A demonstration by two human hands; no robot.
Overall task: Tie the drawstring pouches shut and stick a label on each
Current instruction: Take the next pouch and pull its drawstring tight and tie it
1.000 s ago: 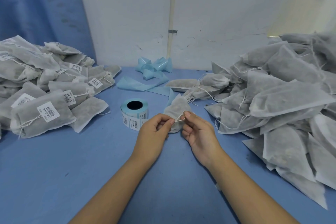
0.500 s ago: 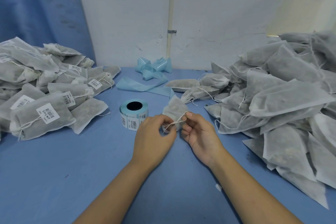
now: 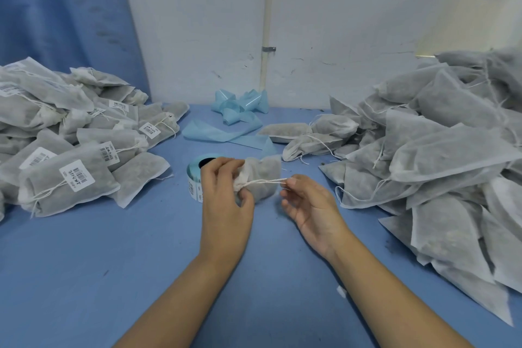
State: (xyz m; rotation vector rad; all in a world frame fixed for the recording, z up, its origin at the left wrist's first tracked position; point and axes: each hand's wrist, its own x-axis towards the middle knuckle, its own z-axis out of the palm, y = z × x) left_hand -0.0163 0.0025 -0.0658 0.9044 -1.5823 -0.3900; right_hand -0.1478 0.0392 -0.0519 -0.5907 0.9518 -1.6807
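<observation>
Left hand [image 3: 226, 200] was clamped round the gathered neck of the pouch [image 3: 264, 175] to anchor it, while the right hand [image 3: 310, 206] pinched the drawstring [image 3: 262, 182] and pulled sideways, cinching I guess. The pouch was mid-bench [image 3: 113, 263], lying left-right, neck pointing left. Label roll [image 3: 195, 178] just behind, labelled pile [image 3: 70, 178] at the left edge, untied pile [image 3: 437, 164] at the right.

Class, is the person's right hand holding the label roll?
No, the right hand pinches the drawstring; the label roll sits behind the left hand, which grips the pouch.

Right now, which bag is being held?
The middle pouch: the left hand grips its neck, the right hand pinches its string. Nothing else is held.
</observation>
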